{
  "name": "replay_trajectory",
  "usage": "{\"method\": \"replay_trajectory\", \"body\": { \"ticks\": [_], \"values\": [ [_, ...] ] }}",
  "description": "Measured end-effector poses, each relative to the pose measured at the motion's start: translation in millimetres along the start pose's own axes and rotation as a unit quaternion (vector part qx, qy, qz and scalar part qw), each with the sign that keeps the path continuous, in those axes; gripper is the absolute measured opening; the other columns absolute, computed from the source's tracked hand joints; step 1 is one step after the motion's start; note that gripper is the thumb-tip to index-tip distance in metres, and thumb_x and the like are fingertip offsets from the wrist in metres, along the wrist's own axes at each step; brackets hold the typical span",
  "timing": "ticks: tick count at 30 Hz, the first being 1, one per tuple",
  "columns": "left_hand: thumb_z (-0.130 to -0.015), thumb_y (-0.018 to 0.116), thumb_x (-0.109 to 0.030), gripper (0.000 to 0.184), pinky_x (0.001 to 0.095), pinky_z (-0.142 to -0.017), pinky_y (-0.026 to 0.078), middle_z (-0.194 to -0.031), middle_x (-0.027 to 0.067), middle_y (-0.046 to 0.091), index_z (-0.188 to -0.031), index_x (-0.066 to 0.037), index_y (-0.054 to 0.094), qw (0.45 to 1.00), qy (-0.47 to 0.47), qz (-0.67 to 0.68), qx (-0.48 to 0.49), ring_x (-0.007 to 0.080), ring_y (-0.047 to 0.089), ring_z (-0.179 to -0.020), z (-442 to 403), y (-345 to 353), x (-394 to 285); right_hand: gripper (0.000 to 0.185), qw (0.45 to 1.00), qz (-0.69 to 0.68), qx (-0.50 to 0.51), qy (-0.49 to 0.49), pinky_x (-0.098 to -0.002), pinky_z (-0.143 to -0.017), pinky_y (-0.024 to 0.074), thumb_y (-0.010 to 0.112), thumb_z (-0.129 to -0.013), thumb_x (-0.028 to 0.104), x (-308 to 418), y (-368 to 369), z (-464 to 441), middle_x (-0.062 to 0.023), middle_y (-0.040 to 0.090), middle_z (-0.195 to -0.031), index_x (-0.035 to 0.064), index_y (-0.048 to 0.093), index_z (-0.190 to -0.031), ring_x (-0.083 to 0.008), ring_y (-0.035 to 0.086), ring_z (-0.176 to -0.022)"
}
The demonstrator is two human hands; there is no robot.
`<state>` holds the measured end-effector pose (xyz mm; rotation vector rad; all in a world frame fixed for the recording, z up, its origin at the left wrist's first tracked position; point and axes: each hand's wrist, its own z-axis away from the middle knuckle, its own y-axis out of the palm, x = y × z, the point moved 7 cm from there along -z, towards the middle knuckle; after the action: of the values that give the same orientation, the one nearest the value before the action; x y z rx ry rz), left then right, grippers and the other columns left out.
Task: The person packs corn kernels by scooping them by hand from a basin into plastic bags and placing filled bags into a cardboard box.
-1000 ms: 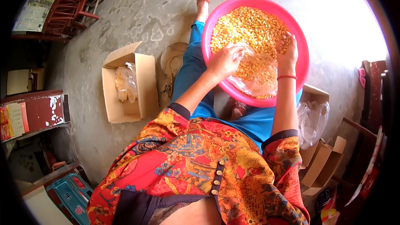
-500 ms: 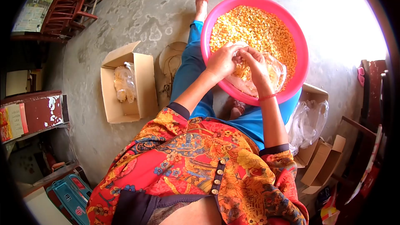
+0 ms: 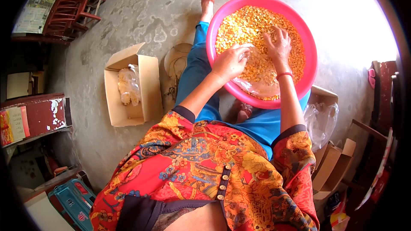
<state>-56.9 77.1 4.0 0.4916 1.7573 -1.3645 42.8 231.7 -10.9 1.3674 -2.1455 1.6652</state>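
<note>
A pink basin [image 3: 311, 66] full of yellow corn kernels [image 3: 244, 22] rests over my lap. My left hand [image 3: 229, 63] is closed, pinching the rim of a clear plastic bag [image 3: 259, 86] at the basin's near left side. The bag lies slack on the kernels, some of which show through it. Off the bag, my right hand [image 3: 280, 47] is open, fingers apart and bent down onto the kernels. How many kernels its fingers touch is hidden.
Left on the concrete floor stands an open cardboard box [image 3: 150, 90] with knotted bags [image 3: 129, 85] inside. More clear bags [image 3: 321, 122] lie in a box at right, beside a smaller carton [image 3: 336, 169]. A turquoise case [image 3: 73, 205] sits lower left.
My right hand has let go of the bag's mouth and moved up and right onto the kernels. The bag has sagged flatter; my left hand stays on its rim.
</note>
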Motion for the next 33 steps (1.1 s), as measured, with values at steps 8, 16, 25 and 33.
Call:
{"method": "replay_trajectory", "body": {
  "ticks": [8,16,25,33],
  "values": [
    [-0.077,0.055,-0.006,0.027,0.0357,-0.088,0.043,-0.106,0.0130,0.059,-0.104,-0.003,0.060,1.000,0.015,0.009,-0.012,0.0302,0.055,-0.099,-1,4,5,0.020,0.993,0.060,0.065,-0.083,-0.0415,-0.079,0.0415,0.059,-0.082,0.030,9,13,11,-0.0084,0.057,-0.096,0.0120,0.059,-0.091,-0.0289,0.053,-0.093],
    [-0.077,0.055,-0.006,0.026,0.0361,-0.087,0.043,-0.105,0.0130,0.059,-0.103,-0.003,0.060,1.000,-0.003,0.009,-0.003,0.0304,0.056,-0.097,1,-1,-1,0.016,0.999,-0.002,0.025,-0.047,-0.0401,-0.062,0.0471,0.054,-0.086,0.024,-3,1,3,-0.0114,0.062,-0.083,0.0090,0.057,-0.086,-0.0326,0.059,-0.075],
    [-0.076,0.056,-0.005,0.028,0.0364,-0.086,0.044,-0.103,0.0147,0.059,-0.103,-0.005,0.060,1.000,0.009,0.018,-0.018,0.0309,0.057,-0.096,-2,3,5,0.018,0.777,-0.576,0.056,0.247,-0.0205,-0.041,0.0290,0.051,-0.089,0.018,-10,-12,5,0.0034,0.047,-0.058,0.0042,0.057,-0.079,-0.0050,0.037,-0.046],
    [-0.077,0.057,-0.006,0.029,0.0394,-0.074,0.048,-0.097,0.0142,0.059,-0.105,-0.010,0.060,0.997,0.047,-0.010,-0.068,0.0323,0.059,-0.088,2,-4,1,0.021,0.713,-0.633,0.243,0.178,-0.0170,-0.053,0.0341,0.044,-0.078,0.009,53,6,63,-0.0008,0.055,-0.070,0.0002,0.061,-0.087,-0.0052,0.046,-0.059]
  ]
}}
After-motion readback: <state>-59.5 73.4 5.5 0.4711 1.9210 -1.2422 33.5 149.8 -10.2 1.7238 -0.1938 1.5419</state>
